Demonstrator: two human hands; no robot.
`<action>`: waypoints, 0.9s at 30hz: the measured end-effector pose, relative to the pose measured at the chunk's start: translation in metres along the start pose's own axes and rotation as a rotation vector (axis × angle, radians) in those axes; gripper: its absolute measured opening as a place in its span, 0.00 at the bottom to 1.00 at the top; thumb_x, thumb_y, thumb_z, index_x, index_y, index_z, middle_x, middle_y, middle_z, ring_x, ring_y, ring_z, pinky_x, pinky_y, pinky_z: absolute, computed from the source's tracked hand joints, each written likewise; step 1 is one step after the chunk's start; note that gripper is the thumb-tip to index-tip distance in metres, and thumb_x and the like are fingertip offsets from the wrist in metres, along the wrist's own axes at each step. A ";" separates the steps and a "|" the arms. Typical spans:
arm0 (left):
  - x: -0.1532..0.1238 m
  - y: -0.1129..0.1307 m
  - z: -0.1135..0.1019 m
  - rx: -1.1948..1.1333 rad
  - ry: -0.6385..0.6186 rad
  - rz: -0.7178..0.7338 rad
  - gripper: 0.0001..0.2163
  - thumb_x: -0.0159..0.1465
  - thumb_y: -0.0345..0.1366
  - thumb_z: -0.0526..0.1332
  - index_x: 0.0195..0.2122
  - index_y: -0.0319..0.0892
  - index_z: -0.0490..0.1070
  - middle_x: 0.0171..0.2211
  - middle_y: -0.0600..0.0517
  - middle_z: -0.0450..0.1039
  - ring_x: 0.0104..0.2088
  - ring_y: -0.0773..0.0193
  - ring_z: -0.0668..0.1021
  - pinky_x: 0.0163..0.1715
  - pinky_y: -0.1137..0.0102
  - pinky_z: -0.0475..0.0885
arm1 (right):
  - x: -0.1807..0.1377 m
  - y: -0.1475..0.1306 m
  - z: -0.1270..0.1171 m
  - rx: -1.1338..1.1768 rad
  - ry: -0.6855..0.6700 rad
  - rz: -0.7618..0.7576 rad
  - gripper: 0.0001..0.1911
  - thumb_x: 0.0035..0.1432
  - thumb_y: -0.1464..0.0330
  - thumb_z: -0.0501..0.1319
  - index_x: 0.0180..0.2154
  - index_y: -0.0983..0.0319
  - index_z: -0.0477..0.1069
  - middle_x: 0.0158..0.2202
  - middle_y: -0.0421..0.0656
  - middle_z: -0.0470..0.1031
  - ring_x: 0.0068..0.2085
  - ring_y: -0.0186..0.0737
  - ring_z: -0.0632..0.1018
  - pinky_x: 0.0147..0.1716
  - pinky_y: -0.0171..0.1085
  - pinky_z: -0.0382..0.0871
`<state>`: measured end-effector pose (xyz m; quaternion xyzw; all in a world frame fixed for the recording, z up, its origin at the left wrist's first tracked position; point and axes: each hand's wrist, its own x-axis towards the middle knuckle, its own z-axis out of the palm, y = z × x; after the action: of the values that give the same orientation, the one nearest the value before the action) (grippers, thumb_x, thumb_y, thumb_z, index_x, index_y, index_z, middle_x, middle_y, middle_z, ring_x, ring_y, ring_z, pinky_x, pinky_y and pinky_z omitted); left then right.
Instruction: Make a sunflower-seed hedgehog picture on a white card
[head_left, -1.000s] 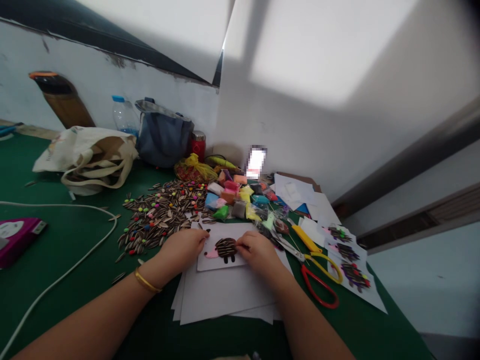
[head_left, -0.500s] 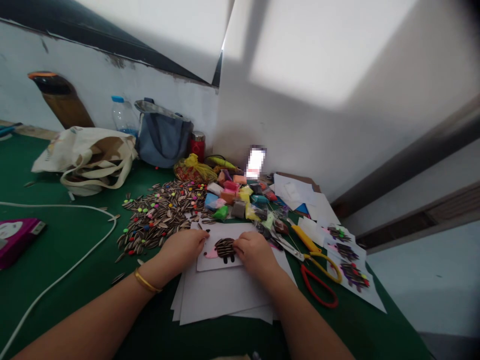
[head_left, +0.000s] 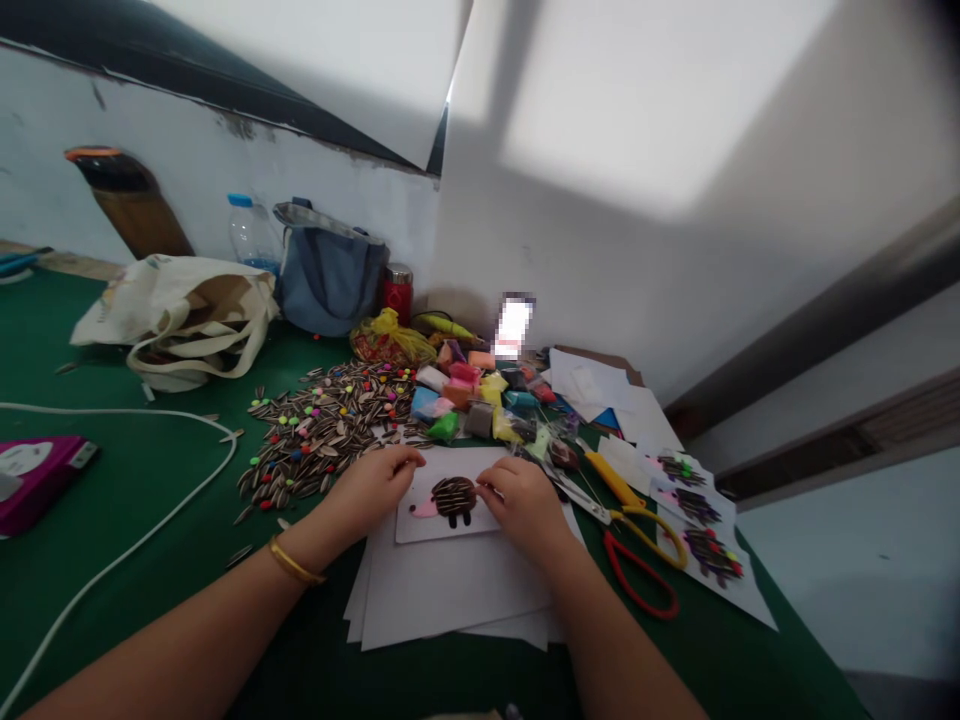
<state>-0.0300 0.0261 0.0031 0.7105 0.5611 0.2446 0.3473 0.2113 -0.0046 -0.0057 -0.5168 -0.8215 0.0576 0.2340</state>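
Observation:
A hedgehog picture with a pink clay snout, black feet and a dark body covered in striped sunflower seeds (head_left: 452,496) lies on a small white sheet (head_left: 420,531). My right hand (head_left: 525,503) is at the hedgehog's right edge, thumb and forefinger in a pinch. Anything between those fingertips is too small to make out. Over the sheet's upper left corner is my left hand (head_left: 375,490), its fingers drawn together; what they may hold is hidden. Beyond it spreads a pile of sunflower seeds (head_left: 322,425) mixed with small coloured balls.
Larger white sheets (head_left: 450,590) lie beneath. Bagged coloured clay (head_left: 478,418) sits behind. Scissors (head_left: 645,560) and a yellow-handled cutter (head_left: 613,478) lie right, before finished hedgehog pictures (head_left: 712,555). Bags (head_left: 330,280), a red flask (head_left: 398,290) and a white cable (head_left: 150,530) are left.
My right hand has drawn slightly right, off the hedgehog's body, showing more of its right side. My left fingers have lifted a little at the sheet's corner. The view shifted slightly.

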 end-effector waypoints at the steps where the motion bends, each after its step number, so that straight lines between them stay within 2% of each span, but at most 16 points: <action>1: -0.001 0.003 0.002 -0.201 -0.008 -0.045 0.12 0.62 0.40 0.55 0.40 0.43 0.76 0.31 0.51 0.75 0.31 0.63 0.75 0.29 0.71 0.68 | 0.000 -0.003 -0.001 0.016 0.050 -0.013 0.05 0.62 0.70 0.62 0.35 0.60 0.77 0.34 0.44 0.76 0.38 0.41 0.74 0.40 0.38 0.63; 3: -0.005 0.010 0.007 -0.637 -0.085 -0.202 0.15 0.63 0.47 0.55 0.41 0.43 0.73 0.23 0.57 0.65 0.19 0.70 0.65 0.17 0.76 0.56 | -0.001 -0.014 -0.001 0.056 0.149 -0.058 0.07 0.64 0.70 0.59 0.37 0.60 0.77 0.33 0.44 0.76 0.38 0.42 0.74 0.40 0.39 0.63; 4: -0.007 0.014 0.010 -0.822 -0.154 -0.276 0.17 0.63 0.50 0.56 0.43 0.43 0.72 0.22 0.59 0.63 0.16 0.73 0.60 0.15 0.77 0.51 | -0.002 -0.021 -0.001 0.082 0.191 -0.093 0.08 0.64 0.69 0.58 0.38 0.61 0.77 0.33 0.45 0.76 0.38 0.42 0.74 0.40 0.40 0.63; 6: -0.014 0.022 0.019 -1.012 -0.236 -0.390 0.20 0.62 0.55 0.57 0.43 0.43 0.71 0.22 0.59 0.61 0.16 0.75 0.58 0.15 0.78 0.45 | -0.003 -0.037 0.001 0.137 0.225 -0.171 0.09 0.65 0.67 0.58 0.41 0.61 0.76 0.35 0.45 0.76 0.39 0.42 0.74 0.40 0.41 0.63; 7: -0.018 0.025 0.023 -1.043 -0.274 -0.412 0.22 0.61 0.57 0.57 0.42 0.42 0.72 0.23 0.59 0.63 0.16 0.75 0.60 0.15 0.78 0.46 | -0.004 -0.044 0.003 0.149 0.203 -0.203 0.08 0.64 0.66 0.59 0.41 0.60 0.76 0.36 0.45 0.76 0.39 0.43 0.73 0.40 0.41 0.62; 9: -0.025 0.030 0.031 -1.003 -0.323 -0.439 0.25 0.60 0.60 0.58 0.40 0.41 0.73 0.24 0.56 0.67 0.20 0.72 0.66 0.16 0.78 0.52 | -0.005 -0.056 0.006 0.129 0.128 -0.237 0.07 0.61 0.64 0.62 0.38 0.60 0.76 0.37 0.44 0.76 0.39 0.44 0.73 0.39 0.42 0.61; 10: -0.029 0.032 0.034 -0.979 -0.314 -0.406 0.25 0.60 0.59 0.58 0.39 0.40 0.73 0.25 0.54 0.69 0.22 0.69 0.69 0.17 0.77 0.57 | -0.005 -0.061 0.007 0.113 0.097 -0.239 0.07 0.58 0.63 0.64 0.37 0.60 0.75 0.37 0.44 0.76 0.39 0.44 0.73 0.39 0.42 0.61; 13: -0.036 0.038 0.036 -0.905 -0.267 -0.256 0.22 0.61 0.57 0.59 0.40 0.41 0.74 0.32 0.50 0.76 0.34 0.61 0.76 0.31 0.71 0.71 | -0.004 -0.066 0.009 0.071 0.044 -0.222 0.08 0.53 0.63 0.67 0.34 0.60 0.74 0.38 0.44 0.76 0.39 0.45 0.72 0.38 0.42 0.60; 16: -0.037 0.044 0.032 -0.839 -0.211 -0.125 0.18 0.62 0.52 0.61 0.40 0.42 0.76 0.41 0.48 0.78 0.47 0.56 0.75 0.49 0.65 0.70 | -0.004 -0.067 0.010 0.051 0.019 -0.211 0.10 0.53 0.62 0.67 0.35 0.60 0.74 0.39 0.43 0.76 0.40 0.44 0.72 0.38 0.42 0.59; 18: -0.036 0.045 0.029 -0.820 -0.184 -0.088 0.16 0.62 0.50 0.61 0.39 0.42 0.77 0.44 0.48 0.78 0.51 0.55 0.74 0.53 0.65 0.67 | -0.005 -0.066 0.010 0.046 0.006 -0.204 0.09 0.55 0.62 0.67 0.35 0.60 0.74 0.39 0.43 0.76 0.40 0.44 0.72 0.39 0.42 0.59; 20: -0.035 0.045 0.030 -0.821 -0.193 -0.107 0.17 0.63 0.51 0.60 0.40 0.42 0.77 0.43 0.48 0.79 0.50 0.54 0.74 0.50 0.65 0.69 | -0.005 -0.066 0.009 0.045 -0.007 -0.192 0.08 0.56 0.63 0.66 0.35 0.60 0.74 0.38 0.42 0.75 0.40 0.43 0.72 0.39 0.42 0.59; 23: -0.034 0.042 0.033 -0.814 -0.257 -0.195 0.22 0.64 0.55 0.56 0.42 0.41 0.76 0.38 0.47 0.79 0.42 0.56 0.76 0.37 0.66 0.72 | -0.006 -0.065 0.008 0.037 -0.019 -0.194 0.07 0.56 0.64 0.66 0.35 0.59 0.73 0.38 0.42 0.75 0.41 0.43 0.72 0.39 0.42 0.59; 27: -0.033 0.038 0.034 -0.833 -0.199 -0.244 0.23 0.61 0.57 0.59 0.38 0.40 0.75 0.31 0.49 0.76 0.33 0.60 0.74 0.27 0.70 0.68 | -0.006 -0.064 0.004 0.022 -0.031 -0.265 0.07 0.53 0.64 0.65 0.34 0.58 0.73 0.40 0.43 0.74 0.42 0.44 0.71 0.40 0.43 0.59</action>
<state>0.0109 -0.0181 0.0117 0.4589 0.4582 0.3372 0.6825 0.1593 -0.0388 0.0098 -0.4001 -0.8855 0.0431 0.2322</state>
